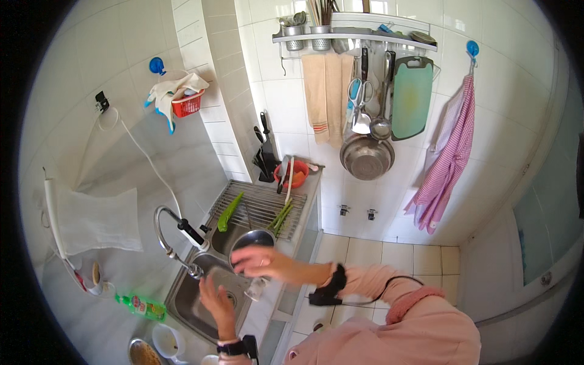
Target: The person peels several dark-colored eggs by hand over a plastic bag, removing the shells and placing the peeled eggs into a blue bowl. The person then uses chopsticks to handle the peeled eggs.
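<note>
My left hand (216,302) is over the front basin of the stainless steel sink (196,315), its fingers apart, just below the spout of the faucet (195,271). Nothing shows in it. Slightly blurred, my right hand (255,262) reaches across in front of a metal bowl (253,239), fingers spread; whether it touches the bowl I cannot tell. A clear container (257,289) stands at the sink's right edge. On the roll-up drying rack (255,196) lie a long green pepper (230,212) and some green stalks (281,216).
A red basket (297,174) with a knife and a black knife block (267,169) stand behind the rack. Left of the sink are a green soap bottle (147,307), a white cup (167,341) and a bowl of brown food (144,352). Utensils hang from the wall shelf (356,35).
</note>
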Motion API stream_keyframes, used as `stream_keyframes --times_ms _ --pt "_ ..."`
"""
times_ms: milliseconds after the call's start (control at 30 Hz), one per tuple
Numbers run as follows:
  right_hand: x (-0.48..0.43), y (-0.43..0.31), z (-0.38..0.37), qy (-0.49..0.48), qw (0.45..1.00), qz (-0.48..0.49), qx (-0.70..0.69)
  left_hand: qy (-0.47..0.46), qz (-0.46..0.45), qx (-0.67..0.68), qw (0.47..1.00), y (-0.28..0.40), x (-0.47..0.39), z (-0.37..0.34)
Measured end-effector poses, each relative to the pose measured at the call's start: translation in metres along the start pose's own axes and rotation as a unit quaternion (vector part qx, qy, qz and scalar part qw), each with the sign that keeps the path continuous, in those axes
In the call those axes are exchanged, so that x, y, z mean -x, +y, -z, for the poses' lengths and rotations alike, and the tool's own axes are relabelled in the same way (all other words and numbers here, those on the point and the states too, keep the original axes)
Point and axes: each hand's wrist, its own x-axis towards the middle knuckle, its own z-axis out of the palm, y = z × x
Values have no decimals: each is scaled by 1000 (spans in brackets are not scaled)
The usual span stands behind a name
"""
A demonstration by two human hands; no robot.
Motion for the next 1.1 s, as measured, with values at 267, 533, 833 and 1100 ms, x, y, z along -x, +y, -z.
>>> stream_keyframes --times_ms 267,533,833,1100 --pt "-147 -294 222 254 767 220 547 55 114 7 992 -47 35 29" --pt "-232 -536 327 494 371 225 753 131 185 -31 974 29 36 10" --pt "-293 -596 397 449 440 124 768 192 192 -119 955 122 3 -33" --pt "-294 -641 410 315 310 234 866 166 164 -188 954 145 -12 -60"
